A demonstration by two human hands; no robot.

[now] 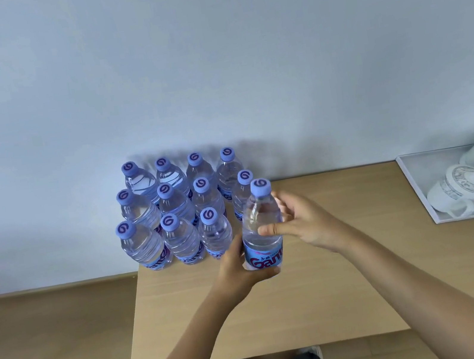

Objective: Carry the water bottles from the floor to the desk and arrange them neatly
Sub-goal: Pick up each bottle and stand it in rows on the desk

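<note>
— At the desk's (354, 269) ten o'clock corner, what is standing?

— Eleven water bottles (172, 215) are standing upright in rows close against the wall (209, 58), caps up: four at the back, four in the middle, three at the front. They are sitting nearly shoulder to shoulder, which I judge is the neat block the task is asking for.

— And the one in the hands?

— The twelfth bottle (260, 225) is being held upright at about three o'clock of the front row, just beside the third front bottle. Whether its base is touching the wood I cannot tell, since the left hand is hiding it.

— How are the hands working?

— The left hand (238, 270) is curling round the labelled lower part from seven o'clock, bearing the weight. The right hand (302, 221) is coming in from four o'clock, thumb and fingers pinching the clear upper body below the cap, probably steadying it so it is lining up with the row.

— What else is lying about?

— A white tray (420, 192) holding lidded white cups (465, 182) is sitting at the desk's two o'clock edge, well apart from the bottles. That front gap looks like the last place needing filling.
</note>
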